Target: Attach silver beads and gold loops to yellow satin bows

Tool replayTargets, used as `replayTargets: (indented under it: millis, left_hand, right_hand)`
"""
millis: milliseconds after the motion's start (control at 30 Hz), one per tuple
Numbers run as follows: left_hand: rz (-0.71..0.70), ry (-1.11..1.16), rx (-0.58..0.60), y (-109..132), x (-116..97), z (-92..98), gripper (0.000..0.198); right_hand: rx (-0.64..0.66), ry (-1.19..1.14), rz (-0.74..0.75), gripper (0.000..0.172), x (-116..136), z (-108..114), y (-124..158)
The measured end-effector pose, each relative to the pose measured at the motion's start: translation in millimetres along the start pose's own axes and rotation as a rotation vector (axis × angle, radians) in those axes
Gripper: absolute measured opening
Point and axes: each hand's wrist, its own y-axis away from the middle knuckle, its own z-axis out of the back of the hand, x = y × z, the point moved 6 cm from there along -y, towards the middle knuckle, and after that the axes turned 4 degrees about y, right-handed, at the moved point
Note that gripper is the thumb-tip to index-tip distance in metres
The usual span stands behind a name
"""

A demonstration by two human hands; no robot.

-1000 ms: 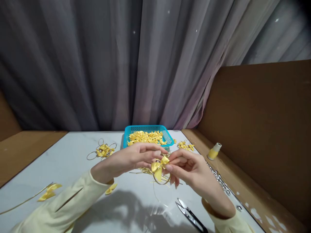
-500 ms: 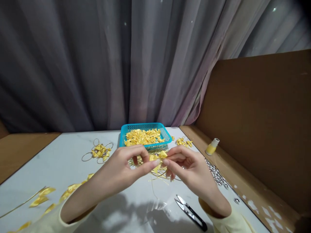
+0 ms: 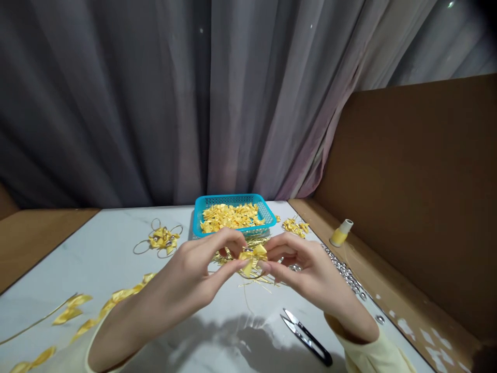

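Between my two hands, above the middle of the table, is a yellow ribbon bow with a small silvery piece at its top and a thin golden loop below it. My left hand pinches the bow's left side between thumb and fingers. On the other side, my right hand has its thumb and fingers closed on the bow's right edge. Beneath and behind the hands lies a heap of gold wire ties. A blue basket of yellow bows stands just beyond.
Black-handled thread snips lie front right. Silvery beads line the right edge, near a yellow thread spool. Finished bows with loops sit left; a yellow ribbon strand runs beside my left forearm. More bows lie right of the basket.
The bow has turned slightly between my fingers, and its silvery piece and golden loop show more clearly. Both hands still grip it. The view has shifted a little.
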Motion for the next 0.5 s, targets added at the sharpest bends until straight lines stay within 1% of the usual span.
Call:
replayTargets:
  millis: [67,167,233,333,467,500]
  left_hand:
    - [-0.073,-0.030,0.001,1,-2,-2.4,0.013]
    - [-0.191,-0.081,0.010,3,-6,-6.6,0.022]
    - [-0.236,-0.109,0.047,4,-9,-9.9,0.026]
    - [-0.257,-0.161,0.117,6,-12,-13.8,0.028]
    - [-0.297,-0.257,0.127,8,-17,-14.3,0.022]
    - [-0.301,-0.286,0.147,8,-17,-15.8,0.024]
  right_hand:
    - [0.003,0.104,0.066,0.022,4,1,1]
    - [-0.039,0.253,0.174,0.035,9,2,2]
    - [-0.045,0.326,0.232,0.032,12,0,3]
    - [-0.018,0.359,0.296,0.018,14,-5,3]
    - [0.005,0.376,0.330,0.021,14,-9,5]
    - [0.020,0.386,0.333,0.021,14,-10,5]
